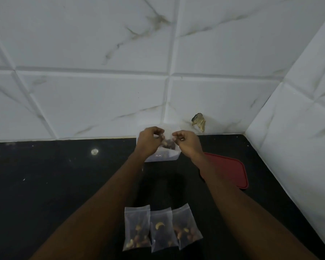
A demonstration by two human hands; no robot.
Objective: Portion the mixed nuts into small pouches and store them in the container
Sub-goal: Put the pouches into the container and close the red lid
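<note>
A white marbled tile wall [94, 53] backs the black desk [45, 184]. A red lid [231, 171] lies flat by the right forearm. The clear container [167, 156] stands at the wall. Three filled pouches [162, 228] lie side by side near the desk's front edge. Above the container, the left hand [150, 139] and right hand [186, 141] each pinch a top corner of a small pouch [168, 141] holding nuts.

We count three filled pouches [161, 228] in a row, one clear container [162, 156], one red lid [227, 171] and two hands [150, 139].
</note>
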